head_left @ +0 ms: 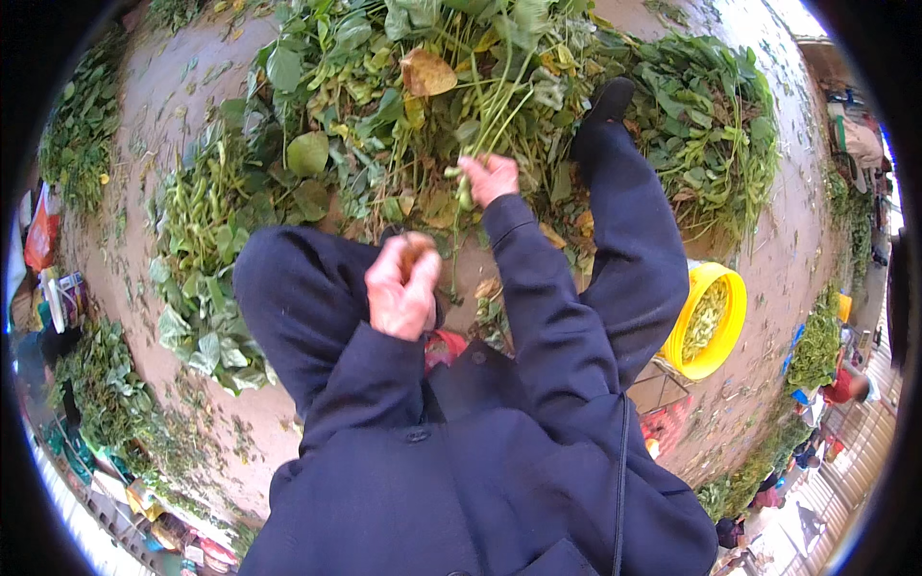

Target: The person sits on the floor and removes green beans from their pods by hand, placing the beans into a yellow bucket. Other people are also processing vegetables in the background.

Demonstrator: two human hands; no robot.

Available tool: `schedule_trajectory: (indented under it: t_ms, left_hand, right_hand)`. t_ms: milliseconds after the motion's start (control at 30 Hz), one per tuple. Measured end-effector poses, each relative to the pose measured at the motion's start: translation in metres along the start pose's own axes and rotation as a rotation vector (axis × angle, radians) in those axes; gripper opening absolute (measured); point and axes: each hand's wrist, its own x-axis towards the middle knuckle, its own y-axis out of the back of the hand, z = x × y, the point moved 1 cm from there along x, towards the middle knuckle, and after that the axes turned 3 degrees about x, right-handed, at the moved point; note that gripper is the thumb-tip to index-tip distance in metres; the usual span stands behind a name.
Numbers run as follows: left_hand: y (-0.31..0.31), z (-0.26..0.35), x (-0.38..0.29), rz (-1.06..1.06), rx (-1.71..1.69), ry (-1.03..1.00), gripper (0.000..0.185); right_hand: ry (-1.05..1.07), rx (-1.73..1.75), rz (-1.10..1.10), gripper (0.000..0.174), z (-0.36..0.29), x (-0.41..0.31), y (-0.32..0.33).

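Note:
My right hand (493,178) grips the lower stem of an uprooted soybean plant (502,119), and its leafy top reaches away over the heap. Green pods (464,193) hang on the stem by the fingers, with the thin root end trailing down below. Near my left knee, my left hand (405,284) is raised with curled, motion-blurred fingers. Whether anything is inside it cannot be made out. A large heap of soybean plants (346,101), with leaves and pods, lies on the ground in front of me.
A yellow bucket (733,324) containing pods (706,320) stands beside my right leg. More bundled plants (720,129) lie beyond my right foot, and others (205,209) by my left knee. Scattered leaf bits cover the concrete floor (166,129). Another person (846,387) is at the far right.

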Motion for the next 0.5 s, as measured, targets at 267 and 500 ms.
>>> schedule_trajectory:
  t_ms: [267, 500]
  left_hand:
    - [0.005, 0.011, -0.005, -0.347, -0.044, 0.092, 0.027]
    - [0.004, 0.049, -0.037, -0.595, -0.324, 0.233, 0.018]
  right_hand:
    - [0.130, 0.581, -0.454, 0.027, -0.107, -0.082, 0.008]
    - [0.132, 0.611, -0.474, 0.029, -0.133, -0.124, 0.008]
